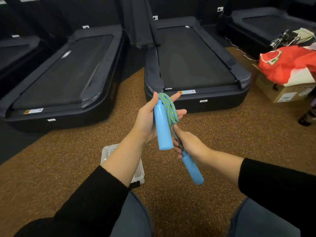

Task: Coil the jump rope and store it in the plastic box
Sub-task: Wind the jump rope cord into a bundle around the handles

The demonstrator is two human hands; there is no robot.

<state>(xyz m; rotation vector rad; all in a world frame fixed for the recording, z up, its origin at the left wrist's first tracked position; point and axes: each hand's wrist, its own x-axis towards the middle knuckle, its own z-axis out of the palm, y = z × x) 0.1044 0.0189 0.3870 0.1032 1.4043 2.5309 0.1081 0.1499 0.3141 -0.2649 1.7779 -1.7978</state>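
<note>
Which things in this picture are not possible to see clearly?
- Plastic box, head view: the left forearm covers most of it, so what it holds cannot be told.
- Rope: the number of loops is unclear in the bundle.
- Right hand: its grip near the lower handle is motion-blurred.

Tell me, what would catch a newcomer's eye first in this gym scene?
Probably the bright blue jump rope at the centre, its cord looped over the left hand while the right hand grips the cord by the second handle. Below the left forearm, a clear plastic box waits on the speckled floor. At far right, a red bag tops a cardboard box.
</note>
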